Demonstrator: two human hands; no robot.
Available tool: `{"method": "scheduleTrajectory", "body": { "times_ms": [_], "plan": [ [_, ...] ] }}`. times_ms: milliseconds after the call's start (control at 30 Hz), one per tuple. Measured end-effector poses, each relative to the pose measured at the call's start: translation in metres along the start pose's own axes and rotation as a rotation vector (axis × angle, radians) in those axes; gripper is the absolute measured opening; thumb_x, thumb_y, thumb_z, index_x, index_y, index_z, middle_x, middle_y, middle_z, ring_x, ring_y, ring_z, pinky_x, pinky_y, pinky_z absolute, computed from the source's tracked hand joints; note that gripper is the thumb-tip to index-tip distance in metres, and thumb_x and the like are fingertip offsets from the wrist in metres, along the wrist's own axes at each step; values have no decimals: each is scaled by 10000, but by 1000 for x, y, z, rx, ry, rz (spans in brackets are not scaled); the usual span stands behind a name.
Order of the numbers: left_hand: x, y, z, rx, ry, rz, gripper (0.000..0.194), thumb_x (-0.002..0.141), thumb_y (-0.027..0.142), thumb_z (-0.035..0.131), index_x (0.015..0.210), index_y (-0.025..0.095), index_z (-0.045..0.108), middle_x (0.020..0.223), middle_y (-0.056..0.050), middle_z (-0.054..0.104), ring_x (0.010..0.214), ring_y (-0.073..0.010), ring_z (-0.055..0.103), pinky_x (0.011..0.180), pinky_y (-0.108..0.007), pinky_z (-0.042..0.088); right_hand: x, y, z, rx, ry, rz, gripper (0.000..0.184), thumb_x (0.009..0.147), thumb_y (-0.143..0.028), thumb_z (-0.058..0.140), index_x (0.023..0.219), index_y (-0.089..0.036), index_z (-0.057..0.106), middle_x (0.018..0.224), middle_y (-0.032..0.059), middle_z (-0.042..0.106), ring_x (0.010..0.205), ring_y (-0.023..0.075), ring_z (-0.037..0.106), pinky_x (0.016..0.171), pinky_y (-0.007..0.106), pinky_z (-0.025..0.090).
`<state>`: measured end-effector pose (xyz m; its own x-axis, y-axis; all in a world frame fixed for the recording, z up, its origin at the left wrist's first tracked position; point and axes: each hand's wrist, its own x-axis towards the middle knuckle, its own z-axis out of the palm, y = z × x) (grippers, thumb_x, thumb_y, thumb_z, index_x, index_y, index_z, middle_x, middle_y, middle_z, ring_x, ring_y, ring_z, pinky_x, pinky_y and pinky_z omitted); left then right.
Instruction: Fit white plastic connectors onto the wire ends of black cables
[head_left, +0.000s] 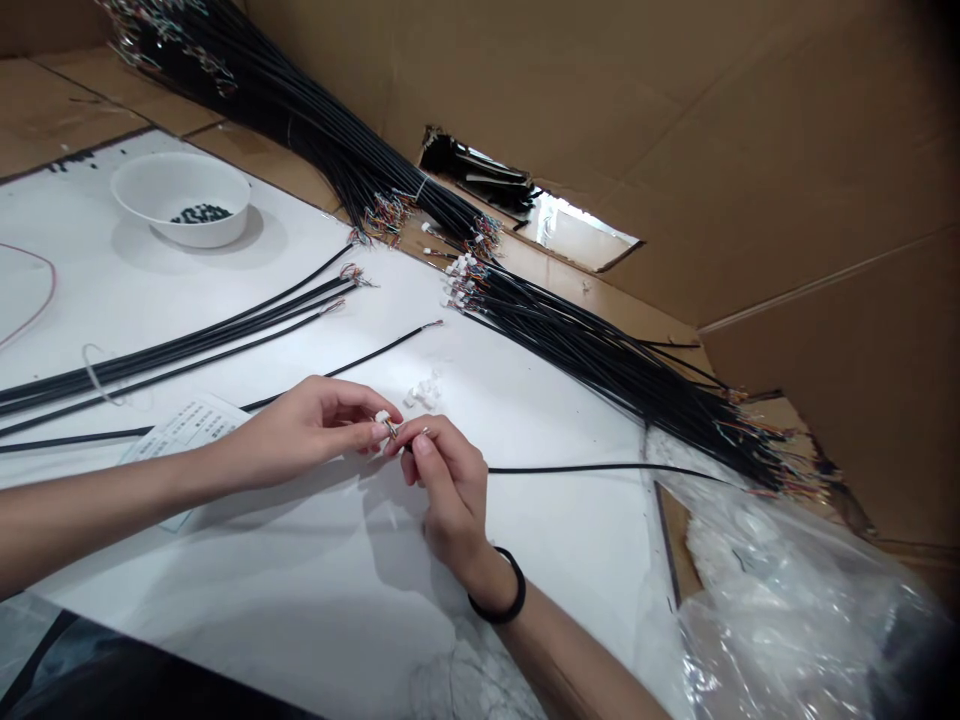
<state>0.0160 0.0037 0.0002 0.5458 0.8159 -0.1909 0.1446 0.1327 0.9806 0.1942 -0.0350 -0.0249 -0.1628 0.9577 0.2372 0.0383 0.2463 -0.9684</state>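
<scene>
In the middle of the frame, the two hands are close together above the white bench [570, 560]. The left hand [330, 425] pinches a small white connector [382, 416] between the thumb and the fingers. The right hand [450, 480] is just beside it, with thumb and forefinger pressed together on the thin wires near the end of a black cable [570, 468]. Which wire sits in the connector, I cannot tell, because the fingers cover a part. From the right hand this cable runs toward the right of the frame. On the right wrist there is a black band [517, 590].

Just above the hands lies a little pile of loose white connectors [424, 390]. A printed sheet [184, 425] lies partly under the left forearm. At the left, several loose cables [225, 335] lie with bare wire ends. In the upper left stands a white bowl [135, 200] with small dark pieces [201, 213] inside. A thick cable bundle [300, 110] lies at the top, and another bundle [585, 350], having white connectors at one end, lies right of centre. Clear plastic [795, 600] fills the lower right.
</scene>
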Motion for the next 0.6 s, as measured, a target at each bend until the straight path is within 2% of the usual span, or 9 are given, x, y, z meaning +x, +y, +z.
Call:
{"method": "scheduleTrajectory", "body": {
  "times_ms": [67, 167, 300, 433, 600],
  "plan": [
    [0, 0, 0, 22, 50, 3, 236, 854, 290, 634, 1015, 126, 685, 804, -54, 692, 740, -151, 636, 686, -276, 532, 0, 0, 0, 3, 0, 3, 249, 962, -291, 439, 827, -193, 625, 774, 15, 643, 567, 101, 509, 540, 256, 418],
    [0, 0, -1, 51, 104, 38, 235, 823, 267, 668, 1013, 131, 686, 862, -65, 709, 765, -150, 649, 697, -274, 549, 0, -1, 0, -19, 11, 4, 233, 947, -282, 451, 831, -195, 634, 763, 12, 653, 563, 104, 508, 544, 258, 416],
    [0, 2, -1, 12, 126, 73, 170, 781, 195, 692, 939, 131, 687, 857, -53, 715, 744, -132, 650, 664, -240, 547, 0, 0, 0, -16, 29, 15, 214, 940, -266, 462, 837, -194, 634, 746, 8, 651, 553, 100, 497, 539, 254, 410],
    [-1, 2, -1, -93, 116, 14, 158, 753, 165, 721, 908, 135, 702, 775, -21, 721, 707, -103, 649, 643, -185, 528, 1, 1, 1, -15, 47, 20, 213, 951, -262, 458, 842, -197, 628, 753, 4, 643, 552, 94, 484, 541, 248, 404],
    [1, 0, -2, -266, 71, -98, 151, 741, 128, 745, 885, 172, 734, 800, 2, 760, 738, -85, 690, 690, -137, 538, 2, 0, 2, 15, 54, 40, 198, 952, -255, 464, 839, -196, 615, 744, -4, 621, 544, 86, 455, 558, 245, 410]
  ]
}}
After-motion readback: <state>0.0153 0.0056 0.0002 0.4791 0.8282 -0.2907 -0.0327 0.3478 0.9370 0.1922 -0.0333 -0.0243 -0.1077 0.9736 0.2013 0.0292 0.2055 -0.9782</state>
